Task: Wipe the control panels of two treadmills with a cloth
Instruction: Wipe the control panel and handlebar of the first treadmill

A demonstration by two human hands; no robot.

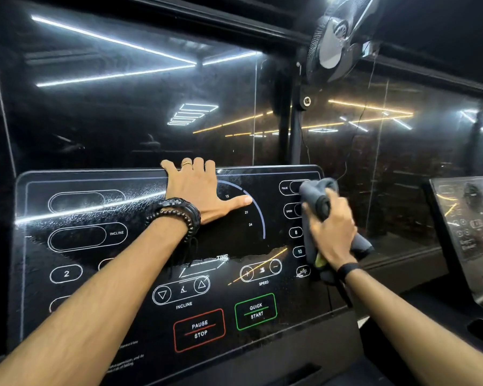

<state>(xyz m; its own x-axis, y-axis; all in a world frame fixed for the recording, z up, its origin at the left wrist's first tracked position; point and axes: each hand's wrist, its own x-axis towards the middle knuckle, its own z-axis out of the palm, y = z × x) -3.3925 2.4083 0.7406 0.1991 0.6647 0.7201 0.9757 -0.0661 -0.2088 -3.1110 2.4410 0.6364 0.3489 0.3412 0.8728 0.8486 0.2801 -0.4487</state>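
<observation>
Your left hand [195, 188]: one thin gold ring [186, 163] on a finger. Your left wrist: a stack of black bracelets [176, 215], one braided cord, one of dark round beads, with a thin black cord end hanging below. Your right hand [332, 232]: no rings seen. Your right wrist: one plain black band [347, 270]. Both forearms bare, no sleeves in view.

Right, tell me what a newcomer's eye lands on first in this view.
First, the wide glossy black treadmill control panel filling the lower middle, its red PAUSE STOP button and green QUICK START button near the bottom. On it, the left hand rests flat with fingers over the top edge, while the right hand grips a dark grey cloth against the panel's right side. A second panel stands at far right.
</observation>
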